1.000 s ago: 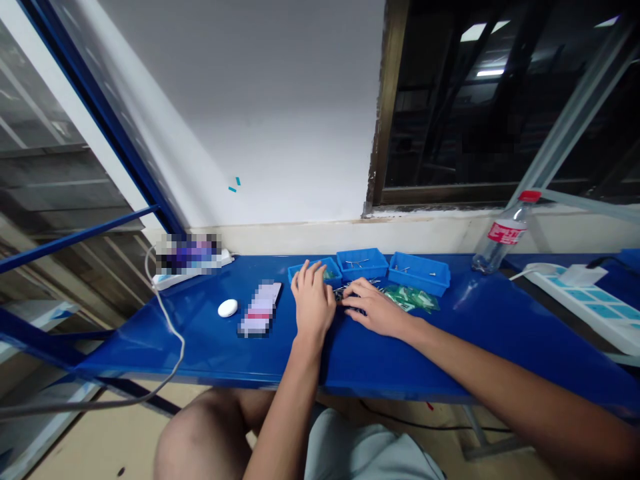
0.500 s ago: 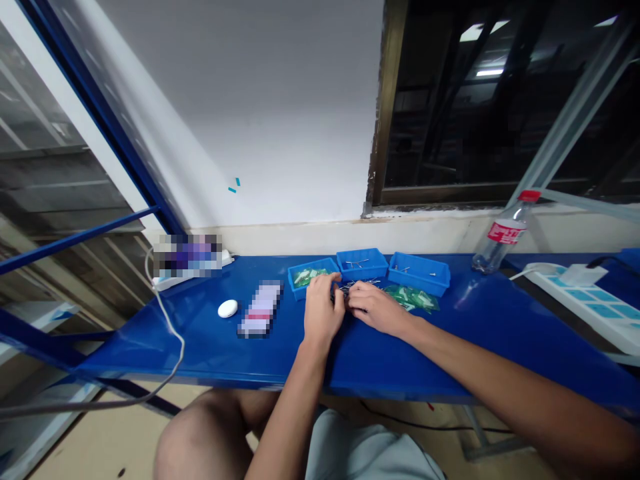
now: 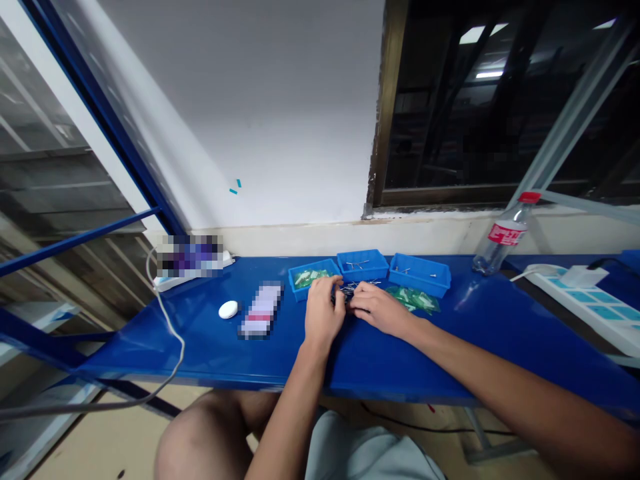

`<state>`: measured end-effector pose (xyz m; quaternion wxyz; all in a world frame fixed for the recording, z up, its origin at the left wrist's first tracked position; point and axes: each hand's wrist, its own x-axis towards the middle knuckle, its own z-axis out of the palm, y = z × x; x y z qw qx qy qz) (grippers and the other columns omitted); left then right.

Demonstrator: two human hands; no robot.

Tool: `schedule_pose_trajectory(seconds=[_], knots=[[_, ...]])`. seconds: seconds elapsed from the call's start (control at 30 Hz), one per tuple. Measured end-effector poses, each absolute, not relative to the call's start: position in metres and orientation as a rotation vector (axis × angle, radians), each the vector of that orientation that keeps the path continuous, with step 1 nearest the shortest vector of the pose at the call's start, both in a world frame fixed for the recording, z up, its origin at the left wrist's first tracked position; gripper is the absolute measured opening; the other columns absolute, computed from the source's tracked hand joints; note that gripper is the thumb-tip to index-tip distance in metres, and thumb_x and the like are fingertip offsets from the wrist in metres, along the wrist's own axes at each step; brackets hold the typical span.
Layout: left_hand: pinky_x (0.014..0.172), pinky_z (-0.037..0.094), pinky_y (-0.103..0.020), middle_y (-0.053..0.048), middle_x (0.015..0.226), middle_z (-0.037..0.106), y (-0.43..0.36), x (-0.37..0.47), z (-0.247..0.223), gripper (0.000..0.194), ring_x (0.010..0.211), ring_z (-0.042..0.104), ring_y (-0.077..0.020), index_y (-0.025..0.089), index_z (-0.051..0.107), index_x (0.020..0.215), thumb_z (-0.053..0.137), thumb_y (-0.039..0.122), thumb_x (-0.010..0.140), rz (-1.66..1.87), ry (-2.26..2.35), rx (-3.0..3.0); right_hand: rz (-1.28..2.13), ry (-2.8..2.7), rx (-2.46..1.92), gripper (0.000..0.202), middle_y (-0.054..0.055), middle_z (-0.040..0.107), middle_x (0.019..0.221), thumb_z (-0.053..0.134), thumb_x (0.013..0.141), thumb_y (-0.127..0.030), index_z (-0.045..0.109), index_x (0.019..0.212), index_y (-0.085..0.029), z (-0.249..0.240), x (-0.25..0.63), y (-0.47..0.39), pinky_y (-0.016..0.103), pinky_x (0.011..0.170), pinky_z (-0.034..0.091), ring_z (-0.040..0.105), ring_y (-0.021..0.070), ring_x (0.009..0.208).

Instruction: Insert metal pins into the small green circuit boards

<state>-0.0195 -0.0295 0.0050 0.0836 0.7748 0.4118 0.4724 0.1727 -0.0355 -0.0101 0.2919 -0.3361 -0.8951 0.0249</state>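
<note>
Both hands rest close together over a pile of thin metal pieces [image 3: 367, 285], like screws or pins, on the blue table [image 3: 400, 360]. My left hand [image 3: 323, 310] curls its fingers and thumb at the left side of the pile, in front of the left blue bin [image 3: 299, 294]. My right hand [image 3: 380, 308] has bent fingers, closed at the pile's near edge. Whatever is in the fingertips is too small or hidden to make out. Green plastic bags [image 3: 414, 299] with pale pieces lie just beyond my right hand.
A middle bin [image 3: 363, 272] and a right bin [image 3: 420, 283] hold a few metal pieces. To the left lie a blurred phone-like item [image 3: 261, 310] and a white round object [image 3: 229, 309]. A bottle [image 3: 505, 237] and a power strip [image 3: 590, 303] stand at right.
Almost nothing differs. The fingers of my right hand have shifted very slightly at the pile, and the whole view has moved a little.
</note>
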Motion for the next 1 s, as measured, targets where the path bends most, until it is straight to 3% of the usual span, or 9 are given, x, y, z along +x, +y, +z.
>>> schedule_pose_trajectory(seconds=[0.27,0.37,0.5,0.67,1.0], knots=[[0.100,0.055,-0.039,-0.007,0.116,0.075,-0.028,-0.020,0.002,0.029,0.110,0.070,-0.0231,0.022,0.068,0.119,0.049,0.012,0.099,1.361,1.199,2.253,0.244,-2.074,-0.950,0.013,0.006,0.077,0.095,0.064,0.099,-0.027,0.077,0.100,-0.023,-0.011,0.170,-0.037,0.037,0.084,0.054,0.067,0.0226,0.090],[0.097,0.058,-0.037,-0.008,0.117,0.076,-0.028,-0.018,0.000,0.029,0.107,0.073,-0.0227,0.021,0.069,0.120,0.050,0.014,0.099,1.323,1.187,2.221,0.374,-1.818,-1.090,0.017,0.004,0.079,0.091,0.069,0.096,-0.038,0.078,0.099,-0.024,-0.011,0.171,-0.035,0.035,0.077,0.056,0.069,0.0205,0.077],[0.093,0.060,-0.037,-0.008,0.116,0.078,-0.030,-0.014,-0.002,0.028,0.101,0.076,-0.0230,0.022,0.071,0.121,0.054,0.019,0.099,1.244,1.147,2.215,0.584,-1.540,-1.109,0.028,0.006,0.080,0.092,0.075,0.089,-0.047,0.077,0.098,-0.021,-0.015,0.174,-0.030,0.038,0.079,0.061,0.074,0.0241,0.083],[0.083,0.064,-0.034,-0.007,0.105,0.081,-0.030,-0.010,-0.005,0.028,0.090,0.078,-0.0217,0.021,0.072,0.123,0.063,0.024,0.096,1.147,1.011,2.119,0.692,-1.433,-1.053,0.034,0.008,0.080,0.095,0.079,0.084,-0.052,0.075,0.097,-0.021,-0.016,0.174,-0.028,0.042,0.085,0.063,0.076,0.0260,0.087],[0.089,0.065,-0.036,-0.006,0.106,0.081,-0.026,-0.014,-0.003,0.018,0.095,0.079,-0.0218,0.022,0.075,0.110,0.064,0.019,0.096,1.255,0.981,2.025,0.847,-1.413,-0.948,0.037,0.009,0.078,0.102,0.084,0.081,-0.047,0.072,0.102,-0.019,-0.015,0.168,-0.032,0.041,0.093,0.063,0.076,0.0235,0.096]])
